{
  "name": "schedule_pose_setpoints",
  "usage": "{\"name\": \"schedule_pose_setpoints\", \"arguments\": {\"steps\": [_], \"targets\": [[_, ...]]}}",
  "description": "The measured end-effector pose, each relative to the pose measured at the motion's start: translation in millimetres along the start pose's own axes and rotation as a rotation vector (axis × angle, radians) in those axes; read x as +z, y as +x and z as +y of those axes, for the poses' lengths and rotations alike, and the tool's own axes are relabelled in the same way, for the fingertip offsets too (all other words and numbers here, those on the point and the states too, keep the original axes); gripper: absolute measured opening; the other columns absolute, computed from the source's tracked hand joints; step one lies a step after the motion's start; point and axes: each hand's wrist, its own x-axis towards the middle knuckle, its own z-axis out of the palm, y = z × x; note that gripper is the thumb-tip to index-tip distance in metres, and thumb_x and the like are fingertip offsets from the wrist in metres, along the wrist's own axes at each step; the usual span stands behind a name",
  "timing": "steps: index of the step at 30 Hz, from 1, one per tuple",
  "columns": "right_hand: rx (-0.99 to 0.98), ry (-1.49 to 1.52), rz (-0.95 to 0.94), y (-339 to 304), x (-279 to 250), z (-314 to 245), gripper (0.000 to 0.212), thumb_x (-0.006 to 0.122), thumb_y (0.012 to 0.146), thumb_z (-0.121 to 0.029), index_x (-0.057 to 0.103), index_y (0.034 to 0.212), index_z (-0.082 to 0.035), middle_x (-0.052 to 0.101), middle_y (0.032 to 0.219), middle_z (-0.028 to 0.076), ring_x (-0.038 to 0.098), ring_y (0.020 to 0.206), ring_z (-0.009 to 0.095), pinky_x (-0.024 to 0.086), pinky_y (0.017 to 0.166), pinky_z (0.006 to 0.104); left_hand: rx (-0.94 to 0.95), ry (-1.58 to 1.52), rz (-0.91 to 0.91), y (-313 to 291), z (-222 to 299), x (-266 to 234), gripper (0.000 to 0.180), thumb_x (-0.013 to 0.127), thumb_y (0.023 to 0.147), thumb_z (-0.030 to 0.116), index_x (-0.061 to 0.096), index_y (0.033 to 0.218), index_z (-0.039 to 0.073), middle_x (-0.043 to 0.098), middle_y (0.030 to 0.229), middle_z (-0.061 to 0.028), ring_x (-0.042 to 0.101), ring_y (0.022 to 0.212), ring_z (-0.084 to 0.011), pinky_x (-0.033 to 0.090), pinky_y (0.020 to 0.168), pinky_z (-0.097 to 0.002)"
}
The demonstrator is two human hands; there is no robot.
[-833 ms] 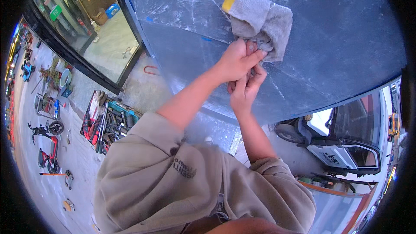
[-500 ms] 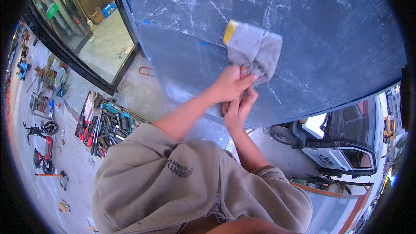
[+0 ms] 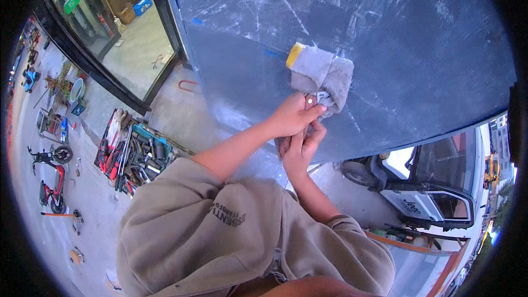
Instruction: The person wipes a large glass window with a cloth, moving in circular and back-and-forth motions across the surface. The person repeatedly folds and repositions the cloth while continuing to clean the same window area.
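Note:
A flat tool wrapped in grey cloth, with a yellow strip along its left end, lies against a large dark blue-grey panel. My left hand is closed round its near end, thumb pressed on the bunched cloth. Just below, my right hand is closed on the same tool, its fingers up against the left hand. Both hands hide most of the handle, so its shape cannot be made out. White scuffs and streaks cover the panel's upper part.
An open tool box full of hand tools stands on the floor at left. Beyond it are a red scooter and a glass door. To the right, a white vehicle is parked beside the panel's curved lower edge.
The cloth-wrapped tool has slid toward me and a little to the left across the panel, both hands still on it. My view has shifted slightly.

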Motion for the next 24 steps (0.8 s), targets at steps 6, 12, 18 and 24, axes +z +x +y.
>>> {"name": "schedule_pose_setpoints", "arguments": {"steps": [6, 12, 18, 24], "targets": [[-0.054, 0.122, -0.088, 11, -12, 4, 0.031, 0.048, 0.104, -0.017, 0.033, 0.128, -0.007, 0.051, 0.082, 0.002, 0.043, 0.055, 0.004, 0.034, 0.045, 0.0207, 0.069, 0.041, 0.206, 8, -14, 15, 0.035, 0.065, 0.093, 0.027, 0.056, 0.069, 0.003, 0.050, 0.060, 0.0009, 0.044, 0.059, -0.0079, 0.039, 0.052, -0.0342], [-0.127, 0.106, -0.073, 44, 9, -25, 0.027, 0.046, 0.103, -0.012, 0.031, 0.126, -0.010, 0.048, 0.070, 0.003, 0.037, 0.043, 0.006, 0.031, 0.037, 0.0231, 0.121, 0.039, 0.175, 34, 21, -6, 0.037, 0.066, 0.093, 0.030, 0.055, 0.070, 0.003, 0.050, 0.060, -0.0015, 0.044, 0.059, -0.0102, 0.041, 0.053, -0.0352], [0.058, 0.156, -0.022, -1, -26, 4, 0.035, 0.050, 0.103, -0.021, 0.030, 0.127, -0.008, 0.053, 0.086, 0.004, 0.044, 0.052, 0.005, 0.033, 0.043, 0.0209, -0.032, 0.007, 0.109, 9, -27, 33, 0.032, 0.067, 0.092, 0.028, 0.056, 0.074, 0.004, 0.051, 0.062, -0.0014, 0.045, 0.060, -0.0101, 0.042, 0.055, -0.0345], [-0.069, 0.068, 0.003, 2, -27, 0, 0.028, 0.045, 0.104, -0.013, 0.029, 0.126, -0.010, 0.051, 0.072, 0.005, 0.037, 0.041, 0.005, 0.030, 0.036, 0.0227, -0.028, -0.016, 0.098, 9, -18, 36, 0.030, 0.067, 0.091, 0.027, 0.057, 0.076, 0.003, 0.054, 0.064, -0.0010, 0.047, 0.063, -0.0090, 0.043, 0.057, -0.0334]]}}
